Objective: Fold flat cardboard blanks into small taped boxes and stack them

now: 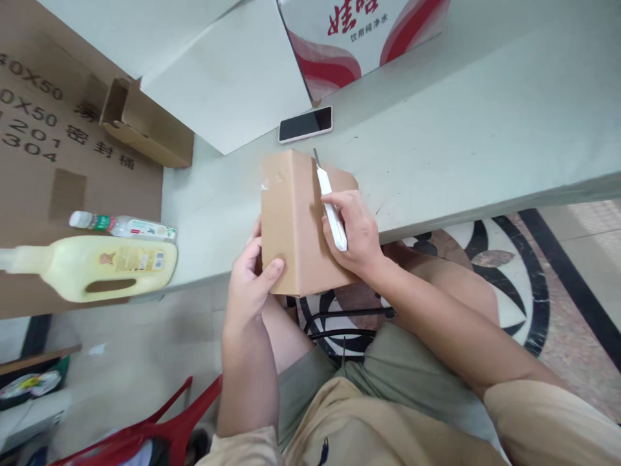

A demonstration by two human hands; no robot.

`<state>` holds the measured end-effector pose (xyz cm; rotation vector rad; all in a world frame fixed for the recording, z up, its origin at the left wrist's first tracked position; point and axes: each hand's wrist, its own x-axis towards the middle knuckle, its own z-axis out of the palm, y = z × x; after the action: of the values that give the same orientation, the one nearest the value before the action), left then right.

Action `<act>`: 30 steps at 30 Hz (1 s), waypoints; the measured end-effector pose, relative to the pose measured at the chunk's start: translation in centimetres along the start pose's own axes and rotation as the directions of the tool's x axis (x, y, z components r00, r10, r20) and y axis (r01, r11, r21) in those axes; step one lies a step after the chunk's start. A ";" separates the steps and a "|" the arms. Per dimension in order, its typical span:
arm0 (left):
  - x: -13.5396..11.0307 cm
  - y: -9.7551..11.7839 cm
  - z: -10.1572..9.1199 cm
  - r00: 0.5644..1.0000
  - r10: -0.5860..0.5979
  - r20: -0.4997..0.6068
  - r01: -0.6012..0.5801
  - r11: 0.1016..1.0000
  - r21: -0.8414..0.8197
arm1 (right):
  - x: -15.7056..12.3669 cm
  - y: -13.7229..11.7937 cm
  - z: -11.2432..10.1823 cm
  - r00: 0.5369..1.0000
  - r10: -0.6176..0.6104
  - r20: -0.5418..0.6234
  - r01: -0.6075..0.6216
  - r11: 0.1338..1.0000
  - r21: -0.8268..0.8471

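A brown cardboard box (280, 226) is held tilted over the near edge of the table, with a bit of clear tape at its upper left corner. My left hand (252, 278) grips its lower left side, the thumb on the front face and the other fingers partly hidden behind. In my right hand (356, 226) is a white box cutter (331, 210), its blade extended and pointing up and away from me. The cutter lies over the box's right-hand face; whether the blade touches the cardboard I cannot tell.
Beyond the box lies a phone (305, 124) on the pale table (460, 129). A red-and-white carton (334, 65) stands behind it. At left are a small open cardboard box (155, 126), a clear bottle (123, 225), a yellow jug (116, 265) and a large carton (29, 175). A red chair (179, 427) stands below.
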<state>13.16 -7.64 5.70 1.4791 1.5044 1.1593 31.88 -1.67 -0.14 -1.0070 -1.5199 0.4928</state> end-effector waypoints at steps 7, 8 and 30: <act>-0.5 -1.7 -2.3 0.882 -0.350 -0.314 0.248 0.913 -0.322 | 1.5 2.3 -1.3 0.991 0.137 0.012 -0.134 0.983 -0.124; -0.4 -2.3 -2.6 0.842 -0.393 -0.370 0.259 0.896 -0.362 | 1.9 2.9 -1.6 0.983 0.181 0.039 -0.172 0.971 -0.169; -0.2 -6.4 -2.4 0.801 -0.429 -0.417 0.096 0.781 -0.617 | 2.4 4.0 -1.8 0.608 0.185 0.772 -0.010 0.974 -0.225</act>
<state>8.73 -7.72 0.54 0.5050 1.4597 1.7398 35.01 2.01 -1.49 -1.0896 -2.3603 0.9746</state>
